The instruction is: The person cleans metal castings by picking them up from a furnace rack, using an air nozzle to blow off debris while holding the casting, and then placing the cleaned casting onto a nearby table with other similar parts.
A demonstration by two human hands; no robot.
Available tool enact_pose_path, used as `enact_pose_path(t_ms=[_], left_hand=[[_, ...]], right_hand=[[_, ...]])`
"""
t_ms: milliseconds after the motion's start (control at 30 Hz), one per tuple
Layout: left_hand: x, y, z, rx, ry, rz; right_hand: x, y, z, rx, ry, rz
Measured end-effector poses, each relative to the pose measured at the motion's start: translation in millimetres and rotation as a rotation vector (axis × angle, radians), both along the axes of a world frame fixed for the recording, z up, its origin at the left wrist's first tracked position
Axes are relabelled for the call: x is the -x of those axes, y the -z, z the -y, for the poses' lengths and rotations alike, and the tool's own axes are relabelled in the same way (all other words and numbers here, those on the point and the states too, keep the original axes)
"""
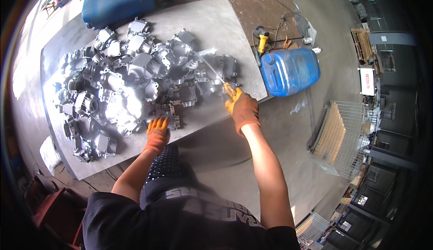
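My right hand (245, 110), in an orange and brown work glove, is closed round the wooden handle (230, 89) of a file. The file's long thin metal shaft (211, 68) points up and left over the right side of a heap of grey metal castings (146, 65). Lower left, my left hand (158, 133), in an orange glove, lies with bent fingers on a metal casting (173, 120) at the near side of the heap. Its fingertips partly hide that casting. Strong glare washes out the middle of the heap.
The castings lie on a grey metal-topped table (216, 22). A blue drum (119, 2) lies at its far left. Beyond the right corner are a blue jerrycan (293, 72) and a yellow angle grinder (262, 40) with a cord. A wire mesh cage (338, 135) stands farther right.
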State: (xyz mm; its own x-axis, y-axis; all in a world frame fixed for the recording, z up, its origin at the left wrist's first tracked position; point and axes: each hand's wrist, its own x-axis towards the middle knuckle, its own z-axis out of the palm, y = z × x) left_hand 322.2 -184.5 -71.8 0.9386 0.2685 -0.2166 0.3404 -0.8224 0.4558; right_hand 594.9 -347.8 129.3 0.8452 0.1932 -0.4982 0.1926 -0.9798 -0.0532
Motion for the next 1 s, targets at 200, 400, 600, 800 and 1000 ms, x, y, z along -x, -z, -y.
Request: enact_pose_path(t_ms=[200, 400, 600, 800, 1000], left_hand=[[95.7, 6.2, -9.3, -0.044, -0.024, -0.163], [140.1, 1.2, -7.9, -0.023, -0.166, -0.352], [215.6, -19.3, -9.7, 0.109, -0.474, -0.297], [292.5, -27.6, -2.4, 0.116, -0.698, -0.592], [272.5, -15.5, -6.9, 0.226, -0.695, -0.731]], right_hand=[[29.8, 6.7, 37.6, 0.022, -0.041, 0.073], [53.3, -11.9, 15.0, -0.005, -0.131, 0.12], [34.9, 22.2, -34.0, 0.032, -0.153, 0.166], [15.5, 56.9, -60.6, 0.038, -0.228, 0.155], [-4.6, 79.4, -92.9, 0.114, -0.236, 0.149]])
